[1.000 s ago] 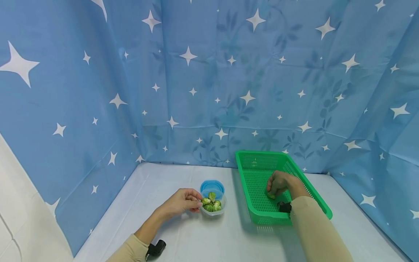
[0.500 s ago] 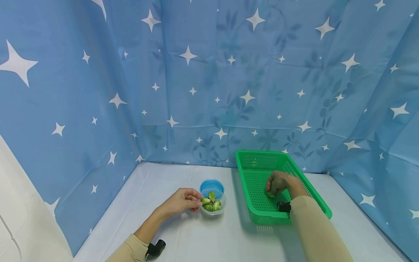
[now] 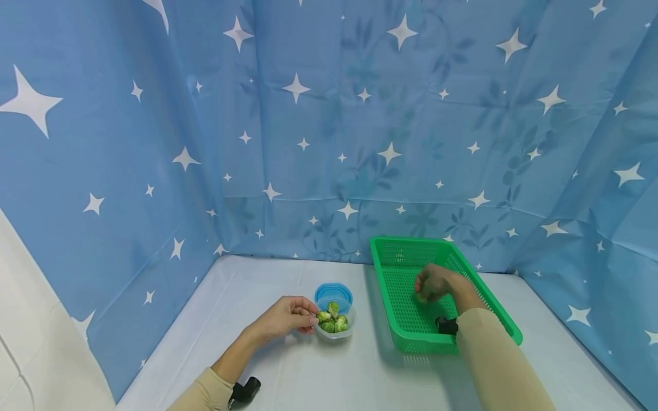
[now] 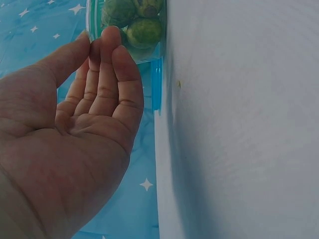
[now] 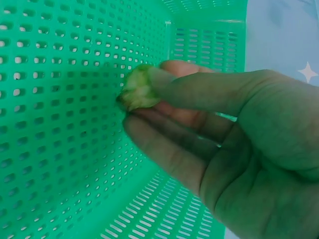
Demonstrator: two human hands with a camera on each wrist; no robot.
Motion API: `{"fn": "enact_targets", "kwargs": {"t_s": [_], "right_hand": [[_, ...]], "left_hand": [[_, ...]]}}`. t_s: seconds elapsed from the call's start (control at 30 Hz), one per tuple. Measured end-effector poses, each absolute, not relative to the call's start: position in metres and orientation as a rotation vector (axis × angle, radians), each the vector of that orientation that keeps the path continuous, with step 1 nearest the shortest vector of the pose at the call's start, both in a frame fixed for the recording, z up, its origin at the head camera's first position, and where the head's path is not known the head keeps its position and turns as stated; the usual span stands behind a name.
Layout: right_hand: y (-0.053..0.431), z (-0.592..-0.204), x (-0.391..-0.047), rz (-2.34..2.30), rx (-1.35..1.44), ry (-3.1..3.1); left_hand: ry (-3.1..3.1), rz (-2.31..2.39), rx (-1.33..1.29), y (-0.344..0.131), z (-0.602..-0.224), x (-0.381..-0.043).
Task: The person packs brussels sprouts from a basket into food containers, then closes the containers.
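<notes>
My left hand (image 3: 285,315) pinches the rim of a small clear plastic container (image 3: 336,334) between thumb and fingertips. Several green Brussels sprouts (image 3: 327,326) are piled inside it. Just behind lies a blue lid (image 3: 334,289), partly hidden by the container. Over on the right, my right hand (image 3: 436,283) reaches down inside a green perforated basket (image 3: 384,294). In the right wrist view, its thumb and fingers pinch a single Brussels sprout (image 5: 139,88) close to the basket's floor. From the head view that sprout is mostly covered by the hand.
A white cloth-covered table (image 3: 329,377) bears the containers. A blue curtain (image 3: 308,142) with white stars stands behind and at both sides. Black wrist cameras sit at the left wrist (image 3: 245,390) and the right wrist (image 3: 446,325). The basket's raised walls surround the right hand.
My right hand has shifted slightly left and farther back inside the basket, with the sprout in its fingers. The left hand and the container have stayed put.
</notes>
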State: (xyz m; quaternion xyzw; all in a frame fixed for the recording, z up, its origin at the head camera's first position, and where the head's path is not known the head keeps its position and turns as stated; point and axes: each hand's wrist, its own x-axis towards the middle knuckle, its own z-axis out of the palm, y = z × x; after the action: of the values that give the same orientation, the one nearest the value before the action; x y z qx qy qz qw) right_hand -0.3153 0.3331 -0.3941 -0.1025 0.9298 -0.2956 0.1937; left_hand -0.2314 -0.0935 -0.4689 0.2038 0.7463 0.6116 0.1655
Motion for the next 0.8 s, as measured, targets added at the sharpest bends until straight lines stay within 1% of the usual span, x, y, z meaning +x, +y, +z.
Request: {"fn": "enact_targets", "kwargs": {"t_s": [0.2, 0.43, 0.57, 0.8], "right_hand": [[0.332, -0.391, -0.319, -0.998, -0.37, 2.564], [0.328, -0.387, -0.324, -1.056, -0.477, 2.601], [0.322, -0.379, -0.328, -1.13, -0.562, 2.601], [0.307, -0.362, -0.329, -1.096, -0.696, 2.696]], "left_hand": [[2.132, 1.735, 0.571, -0.094, -0.471, -0.234], [2.128, 1.739, 0.572, -0.094, -0.472, -0.234], [2.112, 1.758, 0.558, -0.093, -0.472, -0.234], [2.115, 1.757, 0.55, -0.093, -0.472, -0.234]]}}
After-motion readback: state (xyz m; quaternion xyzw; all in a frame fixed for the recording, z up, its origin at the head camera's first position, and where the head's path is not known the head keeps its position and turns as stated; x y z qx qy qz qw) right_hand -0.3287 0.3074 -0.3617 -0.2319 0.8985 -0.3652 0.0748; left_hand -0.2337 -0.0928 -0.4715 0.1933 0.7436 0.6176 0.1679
